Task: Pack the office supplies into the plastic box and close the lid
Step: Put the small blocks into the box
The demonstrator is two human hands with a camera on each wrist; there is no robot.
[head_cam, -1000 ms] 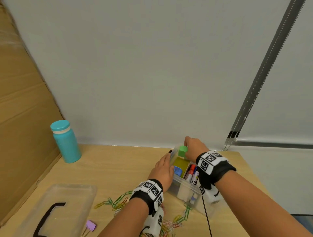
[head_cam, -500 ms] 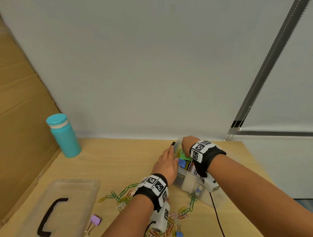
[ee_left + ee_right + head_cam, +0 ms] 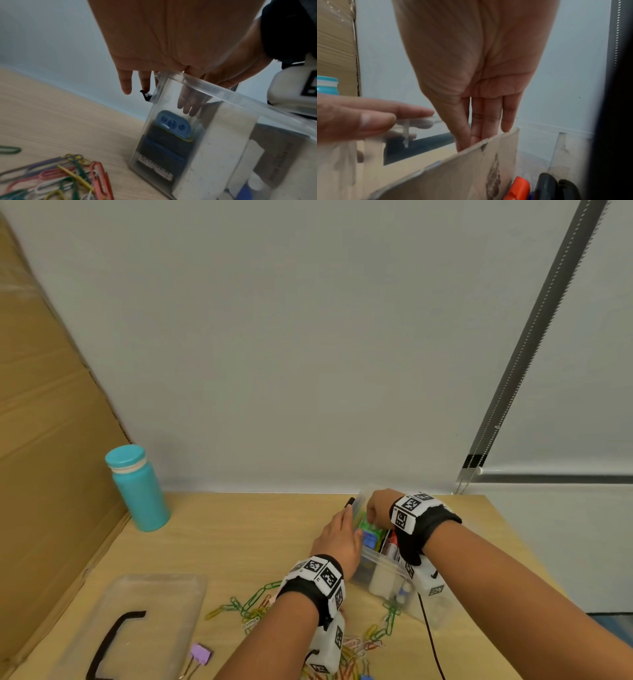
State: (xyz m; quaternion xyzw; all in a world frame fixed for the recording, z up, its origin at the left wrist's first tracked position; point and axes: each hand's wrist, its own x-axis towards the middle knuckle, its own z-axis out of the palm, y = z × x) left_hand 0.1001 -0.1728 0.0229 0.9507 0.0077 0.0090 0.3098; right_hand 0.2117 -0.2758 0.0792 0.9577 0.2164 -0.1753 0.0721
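Two hands meet at the clear plastic box [image 3: 383, 568]: the left hand [image 3: 337, 537] lies flat-fingered against its outer wall, the right hand [image 3: 378, 506] reaches straight-fingered inside among the supplies. Colored paper clips [image 3: 253, 607] lie scattered just beside it; the lid [image 3: 137, 621], a purple binder clip [image 3: 200, 654] and a teal bottle [image 3: 137, 489] sit well apart.

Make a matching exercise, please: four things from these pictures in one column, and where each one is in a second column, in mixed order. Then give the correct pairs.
Things:
1. teal bottle
2. clear lid
3. purple binder clip
4. blue sharpener

Places:
A. inside the plastic box
B. flat on the table, near left, black handle up
C. upright at the back left, by the cardboard
D. on the table just right of the lid

Pairs: 1-C, 2-B, 3-D, 4-A
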